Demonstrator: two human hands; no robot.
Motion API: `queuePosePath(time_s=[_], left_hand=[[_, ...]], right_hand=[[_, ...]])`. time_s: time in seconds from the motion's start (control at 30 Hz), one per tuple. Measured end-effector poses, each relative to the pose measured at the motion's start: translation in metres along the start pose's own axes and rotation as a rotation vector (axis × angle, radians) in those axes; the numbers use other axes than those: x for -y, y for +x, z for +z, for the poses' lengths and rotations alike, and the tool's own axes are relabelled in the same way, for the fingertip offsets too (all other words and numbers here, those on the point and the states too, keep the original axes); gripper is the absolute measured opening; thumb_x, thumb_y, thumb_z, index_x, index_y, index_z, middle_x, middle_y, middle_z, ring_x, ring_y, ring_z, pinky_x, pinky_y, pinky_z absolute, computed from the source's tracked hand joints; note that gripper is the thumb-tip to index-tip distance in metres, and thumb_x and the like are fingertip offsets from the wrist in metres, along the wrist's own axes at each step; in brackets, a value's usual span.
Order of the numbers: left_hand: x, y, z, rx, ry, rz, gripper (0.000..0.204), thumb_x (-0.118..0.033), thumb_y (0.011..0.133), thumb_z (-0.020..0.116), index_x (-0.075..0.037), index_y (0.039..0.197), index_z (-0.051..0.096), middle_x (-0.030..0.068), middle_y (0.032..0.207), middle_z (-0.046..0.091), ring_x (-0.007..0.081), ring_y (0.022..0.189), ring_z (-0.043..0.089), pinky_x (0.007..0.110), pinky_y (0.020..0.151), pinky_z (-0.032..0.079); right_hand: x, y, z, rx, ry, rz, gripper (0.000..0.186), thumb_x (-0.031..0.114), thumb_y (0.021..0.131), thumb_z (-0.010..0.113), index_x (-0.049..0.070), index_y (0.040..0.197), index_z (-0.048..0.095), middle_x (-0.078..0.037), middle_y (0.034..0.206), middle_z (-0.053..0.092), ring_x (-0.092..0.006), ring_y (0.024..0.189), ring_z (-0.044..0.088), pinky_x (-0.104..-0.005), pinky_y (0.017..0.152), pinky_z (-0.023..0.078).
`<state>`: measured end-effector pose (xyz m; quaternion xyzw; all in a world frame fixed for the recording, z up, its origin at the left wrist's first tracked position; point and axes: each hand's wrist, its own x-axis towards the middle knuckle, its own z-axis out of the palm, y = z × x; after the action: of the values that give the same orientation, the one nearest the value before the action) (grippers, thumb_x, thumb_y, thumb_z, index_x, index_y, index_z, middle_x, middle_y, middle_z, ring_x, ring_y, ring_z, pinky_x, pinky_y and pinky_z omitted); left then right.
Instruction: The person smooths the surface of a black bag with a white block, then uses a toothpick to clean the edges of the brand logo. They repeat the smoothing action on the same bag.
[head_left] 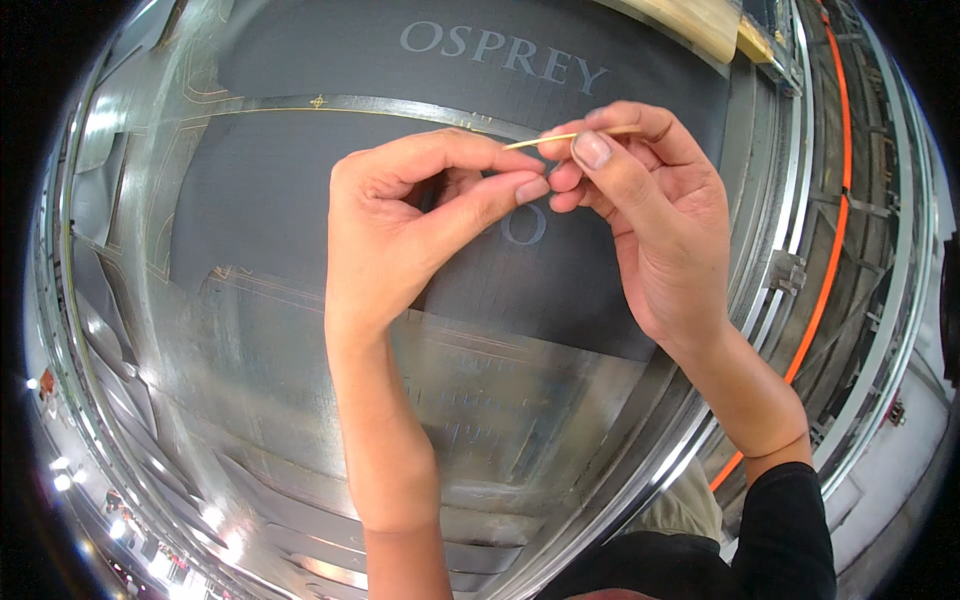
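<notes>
A thin yellowish sliver, like a slim stick or strip (538, 141), is pinched between thumb and fingers of my right hand (655, 190). Its left end reaches the index finger of my left hand (420, 195). My left thumb and index finger are closed together at the tips; whatever may be between them is too small to make out. The fingertips of both hands nearly meet. Beneath them lies a dark panel (270, 190) with pale lettering, partly hidden by my hands.
A glossy grey-green sheet (270, 340) surrounds the dark panel. Along the right run metal rails (760, 300) and an orange cable or hose (830, 270). A pale wooden bar (700, 25) crosses the top right. Curled silvery sheet edges (110, 330) lie at left.
</notes>
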<state>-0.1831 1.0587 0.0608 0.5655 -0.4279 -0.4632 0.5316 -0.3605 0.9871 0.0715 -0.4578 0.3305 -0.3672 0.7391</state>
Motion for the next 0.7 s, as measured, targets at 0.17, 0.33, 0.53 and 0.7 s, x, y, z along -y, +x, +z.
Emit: queuePosePath(time_s=[0.17,0.33,0.53,0.7], left_hand=[[0.002,0.001,-0.007,-0.038,0.092,-0.032,0.015,0.008,0.083,0.074,0.004,0.098,0.074,0.0103,0.093,0.074,0.0108,0.083,0.067,0.023,0.068,0.05],[-0.003,0.002,-0.006,-0.07,0.016,-0.037,0.01,0.006,0.084,0.074,0.004,0.094,0.075,0.0089,0.088,0.074,0.0098,0.081,0.067,0.022,0.068,0.05],[0.002,0.001,-0.01,-0.017,0.16,-0.038,0.009,0.007,0.085,0.073,0.004,0.093,0.074,0.008,0.087,0.074,0.01,0.081,0.067,0.022,0.071,0.051],[0.001,0.001,-0.007,0.037,0.236,-0.06,0.008,0.008,0.084,0.072,0.005,0.091,0.074,0.0077,0.087,0.074,0.0107,0.081,0.067,0.022,0.073,0.052]], right_hand=[[-0.003,-0.003,0.001,-0.046,0.032,0.017,0.018,0.006,0.095,0.069,-0.004,0.107,0.06,-0.019,0.103,0.072,-0.0179,0.089,0.07,-0.0309,0.082,0.058],[-0.003,-0.005,-0.001,-0.021,-0.003,0.051,0.015,0.005,0.096,0.066,-0.003,0.106,0.059,-0.019,0.102,0.072,-0.0191,0.091,0.07,-0.0312,0.083,0.059],[0.004,0.005,-0.019,0.142,-0.858,-0.431,0.014,-0.003,0.082,0.075,0.002,0.094,0.07,-0.008,0.093,0.07,-0.0156,0.084,0.069,-0.0281,0.076,0.056],[0.013,0.008,-0.024,0.241,-1.232,-0.787,0.022,-0.005,0.072,0.081,0.004,0.09,0.076,-0.006,0.092,0.065,-0.017,0.077,0.064,-0.0259,0.064,0.052]])
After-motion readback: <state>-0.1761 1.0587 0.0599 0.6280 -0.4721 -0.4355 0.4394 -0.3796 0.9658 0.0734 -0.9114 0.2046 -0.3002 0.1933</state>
